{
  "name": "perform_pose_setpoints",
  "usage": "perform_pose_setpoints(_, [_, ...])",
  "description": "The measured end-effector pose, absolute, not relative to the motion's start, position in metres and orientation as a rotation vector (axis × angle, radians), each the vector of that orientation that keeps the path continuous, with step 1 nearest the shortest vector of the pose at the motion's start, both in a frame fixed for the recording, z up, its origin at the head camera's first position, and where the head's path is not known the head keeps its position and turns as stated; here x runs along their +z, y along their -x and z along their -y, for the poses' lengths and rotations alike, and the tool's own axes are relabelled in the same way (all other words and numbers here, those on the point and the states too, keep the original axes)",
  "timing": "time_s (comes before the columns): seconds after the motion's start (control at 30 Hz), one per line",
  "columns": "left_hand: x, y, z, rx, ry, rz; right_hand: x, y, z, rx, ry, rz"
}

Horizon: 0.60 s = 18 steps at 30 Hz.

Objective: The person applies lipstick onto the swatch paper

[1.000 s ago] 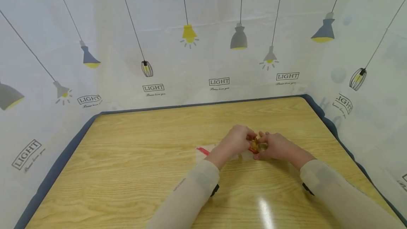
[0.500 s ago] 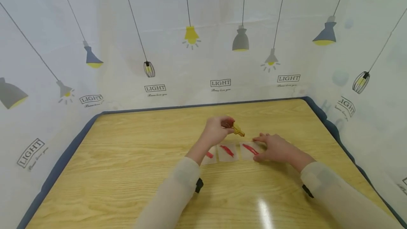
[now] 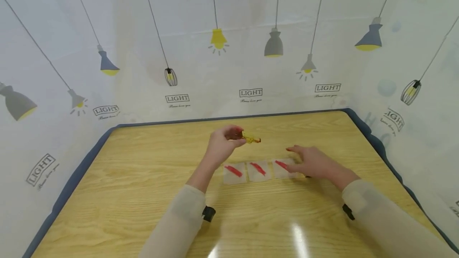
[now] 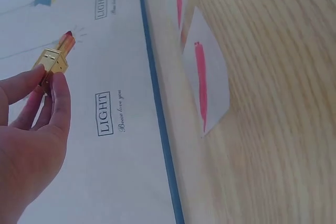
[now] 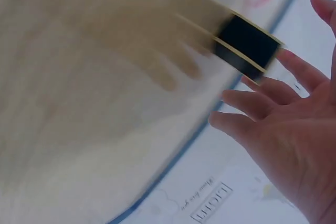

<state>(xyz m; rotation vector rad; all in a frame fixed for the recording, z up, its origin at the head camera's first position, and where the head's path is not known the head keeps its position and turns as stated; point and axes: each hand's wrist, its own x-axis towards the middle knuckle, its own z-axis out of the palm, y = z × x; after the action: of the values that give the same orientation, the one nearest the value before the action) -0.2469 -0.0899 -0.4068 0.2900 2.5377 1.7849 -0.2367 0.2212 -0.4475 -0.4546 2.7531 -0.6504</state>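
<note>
My left hand (image 3: 219,146) pinches a gold lipstick (image 4: 53,61) by its base between thumb and fingertips, above the table. The lipstick's red tip is exposed and points up and away in the left wrist view. My right hand (image 3: 317,162) hovers low at the right-hand paper, fingers spread. Close to its fingertips in the right wrist view is a gold box-shaped piece with a black end, seemingly the lipstick cap (image 5: 247,46); whether they touch, I cannot tell. Three white paper squares lie in a row: left (image 3: 230,177), middle (image 3: 254,175) and right (image 3: 279,172), each with a red streak.
The wood-grain table (image 3: 154,170) spreads around the papers. A pale wall cover (image 3: 201,71) printed with lamps encloses its back and sides, with a blue border (image 3: 179,122) along the edge.
The left hand has moved left and up from beside the right hand, carrying the lipstick away from the right-hand paper. The papers' red streaks have come into view. The right hand has barely shifted.
</note>
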Motion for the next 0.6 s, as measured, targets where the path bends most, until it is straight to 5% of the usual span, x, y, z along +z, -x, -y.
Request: perform_pose_setpoints(0.6, [-0.386,0.202,0.089,2.501,-0.175,-2.032,-0.384,0.182,-0.181,-1.379,0.382,-2.763])
